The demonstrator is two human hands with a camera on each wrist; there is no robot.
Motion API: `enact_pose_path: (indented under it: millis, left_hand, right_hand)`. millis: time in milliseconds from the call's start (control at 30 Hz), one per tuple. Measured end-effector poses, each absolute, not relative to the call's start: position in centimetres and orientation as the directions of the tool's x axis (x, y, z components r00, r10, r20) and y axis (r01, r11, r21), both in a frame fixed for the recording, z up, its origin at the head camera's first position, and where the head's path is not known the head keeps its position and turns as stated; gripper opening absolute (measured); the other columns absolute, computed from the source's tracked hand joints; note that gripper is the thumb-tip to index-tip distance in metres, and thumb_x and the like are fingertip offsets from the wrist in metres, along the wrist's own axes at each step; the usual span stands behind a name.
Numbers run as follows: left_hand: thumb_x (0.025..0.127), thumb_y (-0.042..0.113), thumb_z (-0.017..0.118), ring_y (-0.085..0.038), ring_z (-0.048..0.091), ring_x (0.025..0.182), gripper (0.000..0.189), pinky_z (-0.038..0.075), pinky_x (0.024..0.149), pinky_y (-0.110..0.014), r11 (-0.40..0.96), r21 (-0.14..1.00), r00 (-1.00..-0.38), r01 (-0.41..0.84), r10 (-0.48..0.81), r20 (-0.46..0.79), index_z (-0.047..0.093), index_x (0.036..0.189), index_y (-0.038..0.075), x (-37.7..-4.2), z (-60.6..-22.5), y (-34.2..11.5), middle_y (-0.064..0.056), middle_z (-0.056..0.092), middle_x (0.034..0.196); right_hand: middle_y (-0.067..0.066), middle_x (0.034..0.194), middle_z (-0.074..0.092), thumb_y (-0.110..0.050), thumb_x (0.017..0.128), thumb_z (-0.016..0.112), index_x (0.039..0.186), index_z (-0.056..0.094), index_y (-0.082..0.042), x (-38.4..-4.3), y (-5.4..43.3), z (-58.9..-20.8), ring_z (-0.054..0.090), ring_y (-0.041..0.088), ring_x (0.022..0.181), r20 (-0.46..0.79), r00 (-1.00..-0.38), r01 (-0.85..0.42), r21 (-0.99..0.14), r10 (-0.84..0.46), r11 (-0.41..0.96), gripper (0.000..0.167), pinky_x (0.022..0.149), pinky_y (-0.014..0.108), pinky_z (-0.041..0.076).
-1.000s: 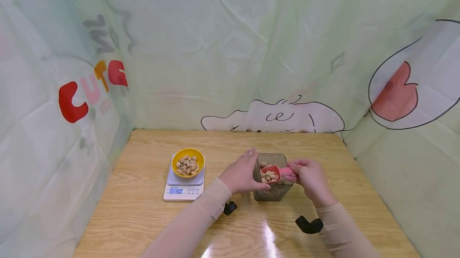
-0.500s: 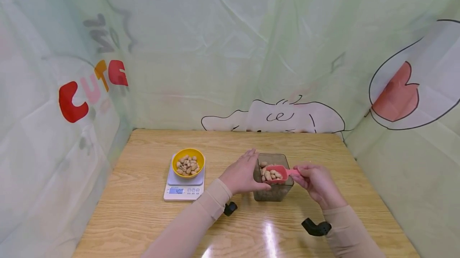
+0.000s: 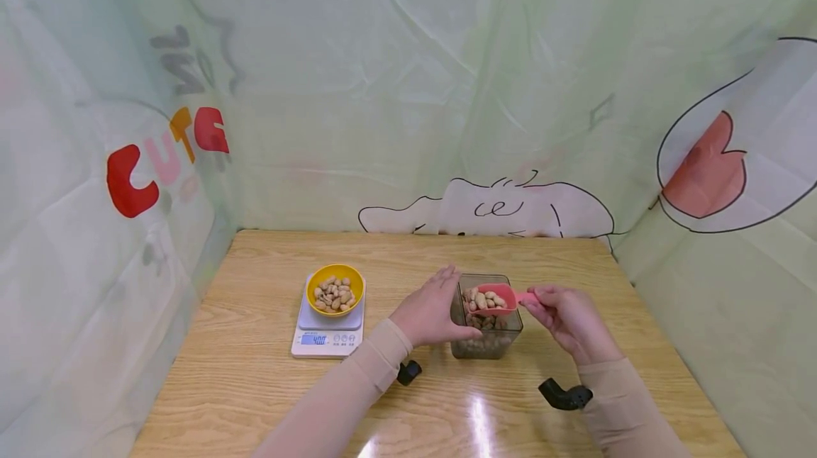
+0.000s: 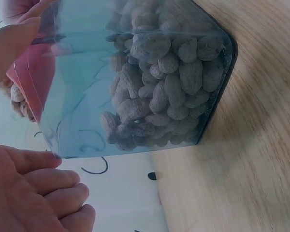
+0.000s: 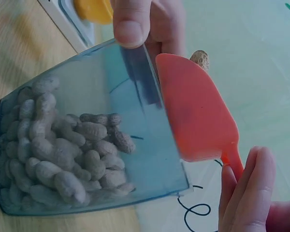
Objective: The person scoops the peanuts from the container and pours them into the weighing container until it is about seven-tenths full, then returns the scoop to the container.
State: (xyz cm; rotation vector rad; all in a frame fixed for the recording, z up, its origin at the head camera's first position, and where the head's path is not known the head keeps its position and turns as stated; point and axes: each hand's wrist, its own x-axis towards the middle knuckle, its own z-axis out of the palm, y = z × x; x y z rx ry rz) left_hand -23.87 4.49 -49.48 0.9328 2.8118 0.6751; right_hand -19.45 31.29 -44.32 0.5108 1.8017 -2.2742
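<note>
My left hand [image 3: 429, 310] grips the rim of a clear, smoky plastic container [image 3: 464, 349], with the thumb on the near side and the fingers at the back. Unshelled peanuts [image 4: 174, 92] fill its lower part in the left wrist view. With my right hand [image 3: 573, 322] I pinch the thin handle of a red scoop [image 5: 198, 111]. The scoop's bowl is level with the container's top and overlaps the opening in the head view. Peanuts [image 3: 483, 300] are heaped in the scoop, and one shows above its edge in the right wrist view.
Left of the container, a white kitchen scale [image 3: 322, 350] on the wooden table [image 3: 255, 387] reads 40.0. A yellow bowl [image 3: 310, 302] of peanuts sits on it. Printed fabric sheets [image 3: 332, 181] enclose the back and sides. Black camera mounts [image 3: 564, 395] stick out from the wrists.
The right hand has drawn the scoop rightward and up, from down inside the container to its rim, with peanuts in it. My left hand stays on the container; the scale still reads 40.0.
</note>
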Motion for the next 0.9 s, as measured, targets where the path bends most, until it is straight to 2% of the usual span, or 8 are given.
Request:
enact_pose_path:
  millis: [233, 333, 600, 733, 900]
  left_hand:
    - [0.089, 0.076, 0.071, -0.025, 0.029, 0.167, 0.119, 0.037, 0.132, -0.041, 0.681, 0.472, -0.787, 0.56, 0.615, 0.045, 0.018, 0.173, 0.011, -23.8, -49.7, 3.8, -0.01, 0.023, 0.181]
    - [0.089, 0.074, 0.073, -0.024, 0.031, 0.165, 0.117, 0.037, 0.132, -0.041, 0.659, 0.503, -0.785, 0.558, 0.617, 0.063, 0.019, 0.173, 0.013, -24.0, -49.9, 3.3, -0.007, 0.025, 0.181]
    - [0.088, 0.075, 0.073, -0.027, 0.025, 0.168, 0.119, 0.032, 0.134, -0.046, 0.676, 0.538, -0.817, 0.504, 0.575, 0.043, 0.02, 0.173, 0.012, -24.1, -49.0, 1.0, -0.008, 0.019, 0.182]
    - [0.089, 0.072, 0.075, -0.028, 0.025, 0.168, 0.116, 0.034, 0.133, -0.048, 0.68, 0.556, -0.838, 0.478, 0.543, 0.055, 0.021, 0.173, 0.012, -24.1, -48.5, -0.4, -0.008, 0.019, 0.182]
    - [0.088, 0.071, 0.076, -0.027, 0.023, 0.168, 0.116, 0.032, 0.134, -0.049, 0.711, 0.554, -0.879, 0.433, 0.47, 0.083, 0.022, 0.173, 0.014, -24.4, -48.3, -2.9, -0.006, 0.019, 0.182]
  right_hand:
    - [0.003, 0.091, 0.075, -0.005, 0.113, 0.045, 0.092, 0.076, -0.013, -20.0, 30.5, -43.8, 0.074, 0.003, 0.077, -0.376, -0.924, 0.349, -0.902, 0.069, -0.254, 0.038, 0.082, 0.015, 0.063]
    - [0.003, 0.091, 0.074, -0.004, 0.113, 0.044, 0.091, 0.076, -0.013, -20.3, 30.1, -43.4, 0.073, 0.003, 0.077, -0.367, -0.928, 0.34, -0.904, 0.063, -0.261, 0.04, 0.082, 0.015, 0.063]
    - [0.003, 0.089, 0.076, -0.001, 0.112, 0.046, 0.09, 0.077, -0.012, -21.2, 29.0, -43.1, 0.074, 0.004, 0.077, -0.337, -0.941, 0.314, -0.907, 0.04, -0.279, 0.039, 0.08, 0.015, 0.064]
    - [0.002, 0.086, 0.077, 0.0, 0.112, 0.045, 0.089, 0.077, -0.012, -21.5, 27.8, -42.9, 0.074, 0.004, 0.073, -0.332, -0.943, 0.314, -0.912, 0.023, -0.264, 0.041, 0.076, 0.015, 0.064]
    - [0.003, 0.09, 0.075, -0.001, 0.112, 0.046, 0.101, 0.072, -0.006, -22.3, 25.7, -42.6, 0.074, 0.005, 0.075, -0.323, -0.946, 0.316, -0.917, -0.011, -0.244, 0.029, 0.078, 0.016, 0.064]
